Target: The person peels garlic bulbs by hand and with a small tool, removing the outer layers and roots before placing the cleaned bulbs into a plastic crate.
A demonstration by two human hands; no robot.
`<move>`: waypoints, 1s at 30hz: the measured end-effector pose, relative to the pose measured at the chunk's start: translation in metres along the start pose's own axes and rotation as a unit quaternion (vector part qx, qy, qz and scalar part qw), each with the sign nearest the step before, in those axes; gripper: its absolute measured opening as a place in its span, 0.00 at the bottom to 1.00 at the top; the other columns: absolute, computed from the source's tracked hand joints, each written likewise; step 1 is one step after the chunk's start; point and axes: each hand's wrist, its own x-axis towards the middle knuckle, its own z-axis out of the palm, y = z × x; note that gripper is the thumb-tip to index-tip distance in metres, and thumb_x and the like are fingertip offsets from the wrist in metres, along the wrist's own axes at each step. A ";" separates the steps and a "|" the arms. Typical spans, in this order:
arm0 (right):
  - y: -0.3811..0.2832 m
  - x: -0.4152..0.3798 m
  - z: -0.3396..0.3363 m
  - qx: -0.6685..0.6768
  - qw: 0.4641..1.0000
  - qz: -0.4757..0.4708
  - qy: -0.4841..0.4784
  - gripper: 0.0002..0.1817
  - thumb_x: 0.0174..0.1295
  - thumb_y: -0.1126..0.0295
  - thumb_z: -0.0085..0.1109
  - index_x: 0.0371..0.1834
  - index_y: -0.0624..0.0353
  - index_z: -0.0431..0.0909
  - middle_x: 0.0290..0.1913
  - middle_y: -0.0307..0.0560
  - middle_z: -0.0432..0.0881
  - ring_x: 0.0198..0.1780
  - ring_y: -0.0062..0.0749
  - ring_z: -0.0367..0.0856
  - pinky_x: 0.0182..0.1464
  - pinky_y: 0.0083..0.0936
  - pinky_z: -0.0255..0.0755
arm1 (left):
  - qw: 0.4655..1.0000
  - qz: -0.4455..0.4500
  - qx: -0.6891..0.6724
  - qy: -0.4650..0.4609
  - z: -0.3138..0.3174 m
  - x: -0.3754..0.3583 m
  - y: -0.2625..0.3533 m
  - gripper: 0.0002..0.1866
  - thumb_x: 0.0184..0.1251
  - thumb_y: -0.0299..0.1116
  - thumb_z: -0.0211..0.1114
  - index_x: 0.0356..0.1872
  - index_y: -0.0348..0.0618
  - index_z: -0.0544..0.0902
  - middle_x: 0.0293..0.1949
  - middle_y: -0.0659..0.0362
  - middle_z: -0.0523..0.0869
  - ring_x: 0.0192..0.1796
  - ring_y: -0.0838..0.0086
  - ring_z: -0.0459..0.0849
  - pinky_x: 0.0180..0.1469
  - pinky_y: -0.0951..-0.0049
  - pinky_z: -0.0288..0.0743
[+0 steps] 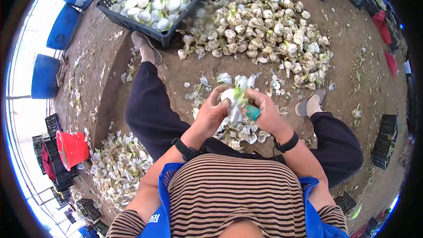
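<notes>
My left hand (213,111) is closed around a white garlic bulb (228,95), held over the ground between my legs. Pale green and white skin (239,93) peels away at the bulb's right side. My right hand (269,115) pinches this loose skin right beside the bulb, slightly blurred. A green wrap (252,113) shows at its thumb. Below both hands lies a pile of shed garlic skins (240,133).
Ahead, a large heap of unpeeled garlic bulbs (260,26) covers the dirt floor. A black crate (165,37) full of clean white bulbs stands beside my left foot. More skins (121,167) lie at left, near a red bucket (72,149). Blue barrels (45,76) line the left side.
</notes>
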 end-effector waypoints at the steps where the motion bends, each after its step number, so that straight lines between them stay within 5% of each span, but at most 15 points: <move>1: 0.000 -0.003 0.003 -0.009 1.000 -0.012 -0.022 0.13 0.58 0.78 0.57 0.47 0.64 0.75 0.41 0.37 0.78 0.42 0.16 0.74 0.44 0.17 0.69 | 1.000 0.001 -0.001 0.001 -0.003 -0.001 0.000 0.33 0.61 0.40 0.67 0.63 0.43 0.63 0.53 0.60 0.74 0.52 0.75 0.75 0.51 0.74 0.71; 4: 0.011 -0.010 0.002 0.221 0.975 0.001 -0.010 0.18 0.60 0.78 0.58 0.55 0.63 0.71 0.44 0.38 0.78 0.47 0.19 0.76 0.49 0.20 0.71 | 0.985 -0.064 -0.153 -0.047 -0.003 -0.009 0.003 0.36 0.57 0.42 0.70 0.65 0.47 0.64 0.56 0.63 0.76 0.53 0.73 0.78 0.50 0.74 0.74; 10: 0.032 0.009 -0.051 0.511 0.851 0.035 0.117 0.23 0.59 0.71 0.61 0.57 0.64 0.68 0.46 0.43 0.77 0.50 0.27 0.76 0.52 0.22 0.70 | 0.985 0.002 -0.130 -0.113 -0.002 -0.019 0.015 0.41 0.50 0.41 0.74 0.65 0.50 0.63 0.57 0.62 0.75 0.54 0.72 0.77 0.50 0.71 0.76; 11: 0.039 0.014 -0.064 0.277 0.943 0.126 0.134 0.26 0.58 0.68 0.62 0.59 0.64 0.66 0.48 0.47 0.77 0.52 0.30 0.75 0.54 0.24 0.70 | 0.987 0.004 -0.114 -0.117 -0.001 -0.021 0.018 0.42 0.48 0.40 0.75 0.65 0.52 0.63 0.58 0.62 0.74 0.54 0.72 0.77 0.50 0.70 0.76; 12: 0.042 0.016 -0.068 0.024 0.967 0.208 0.144 0.29 0.58 0.65 0.62 0.60 0.65 0.64 0.51 0.51 0.76 0.55 0.34 0.74 0.57 0.27 0.69 | 0.988 -0.019 -0.111 -0.109 -0.006 -0.021 0.019 0.40 0.49 0.40 0.75 0.65 0.54 0.64 0.59 0.62 0.73 0.56 0.71 0.76 0.51 0.68 0.76; 13: 0.046 0.012 -0.066 0.024 0.967 0.208 0.145 0.29 0.58 0.65 0.62 0.60 0.65 0.64 0.51 0.51 0.76 0.55 0.34 0.74 0.57 0.27 0.69 | 0.988 -0.019 -0.111 -0.110 -0.008 -0.020 0.017 0.40 0.49 0.40 0.75 0.65 0.54 0.64 0.59 0.62 0.73 0.56 0.71 0.76 0.51 0.68 0.76; 14: 0.050 0.005 -0.059 -0.193 0.958 0.136 0.163 0.30 0.57 0.65 0.63 0.62 0.64 0.63 0.52 0.53 0.75 0.53 0.34 0.75 0.56 0.26 0.70 | 0.991 -0.010 -0.086 -0.103 -0.009 -0.019 0.017 0.39 0.50 0.39 0.74 0.64 0.52 0.64 0.59 0.61 0.73 0.56 0.70 0.76 0.53 0.66 0.75; 16: 0.049 0.000 -0.040 -0.586 0.792 -0.023 0.171 0.33 0.56 0.66 0.63 0.64 0.64 0.62 0.55 0.57 0.73 0.51 0.34 0.78 0.53 0.24 0.72 | 0.993 -0.001 -0.064 -0.096 -0.009 -0.017 0.016 0.38 0.51 0.38 0.73 0.64 0.51 0.64 0.59 0.61 0.72 0.57 0.69 0.75 0.54 0.65 0.75; 17: 0.040 0.002 -0.033 -0.586 0.792 -0.022 0.168 0.33 0.56 0.66 0.63 0.64 0.64 0.62 0.55 0.57 0.73 0.51 0.34 0.78 0.53 0.24 0.72 | 0.991 -0.005 -0.096 -0.093 -0.009 -0.016 0.015 0.36 0.53 0.37 0.72 0.64 0.48 0.64 0.59 0.59 0.72 0.58 0.68 0.75 0.55 0.63 0.74; 18: 0.016 0.004 -0.022 -0.292 0.947 -0.003 0.130 0.32 0.55 0.68 0.63 0.64 0.61 0.64 0.53 0.56 0.74 0.48 0.33 0.79 0.51 0.23 0.73 | 0.988 -0.012 -0.128 -0.089 -0.009 -0.016 0.014 0.34 0.55 0.35 0.70 0.63 0.46 0.64 0.59 0.58 0.72 0.59 0.67 0.74 0.56 0.61 0.74; 19: 0.002 0.006 -0.014 0.034 0.996 0.014 0.081 0.31 0.54 0.70 0.63 0.63 0.58 0.66 0.51 0.55 0.75 0.45 0.32 0.79 0.48 0.22 0.73 | 0.988 -0.014 -0.128 -0.089 -0.005 -0.017 0.015 0.34 0.55 0.35 0.70 0.63 0.46 0.64 0.59 0.58 0.72 0.59 0.67 0.74 0.56 0.61 0.74; 23: 0.001 0.009 0.000 -0.016 0.999 -0.006 0.030 0.21 0.55 0.73 0.61 0.55 0.55 0.74 0.43 0.50 0.79 0.40 0.30 0.78 0.44 0.22 0.72 | 0.986 -0.076 -0.128 -0.076 0.008 -0.016 0.023 0.29 0.59 0.27 0.63 0.63 0.43 0.63 0.58 0.55 0.72 0.59 0.66 0.74 0.59 0.65 0.71; 25: 0.003 0.011 0.000 -0.161 0.985 -0.059 0.030 0.13 0.55 0.76 0.59 0.45 0.58 0.76 0.36 0.45 0.80 0.35 0.25 0.76 0.40 0.22 0.71 | 0.996 -0.002 0.075 -0.048 0.001 -0.014 0.020 0.32 0.58 0.22 0.61 0.64 0.42 0.61 0.56 0.55 0.72 0.58 0.68 0.73 0.57 0.69 0.70; 27: 0.005 0.013 -0.001 -0.161 0.984 -0.070 0.040 0.10 0.54 0.78 0.57 0.39 0.59 0.76 0.35 0.45 0.80 0.34 0.32 0.78 0.39 0.26 0.72 | 0.995 0.000 0.076 -0.064 0.003 -0.017 0.019 0.36 0.53 0.18 0.60 0.65 0.42 0.57 0.55 0.55 0.71 0.57 0.71 0.72 0.55 0.71 0.70; 30: 0.035 0.024 -0.016 -0.430 0.869 -0.111 0.219 0.06 0.54 0.74 0.57 0.35 0.58 0.78 0.35 0.48 0.78 0.38 0.49 0.77 0.39 0.34 0.73 | 0.980 0.011 0.171 -0.096 0.015 -0.023 0.019 0.43 0.47 0.14 0.64 0.66 0.43 0.53 0.59 0.52 0.69 0.60 0.70 0.71 0.59 0.71 0.68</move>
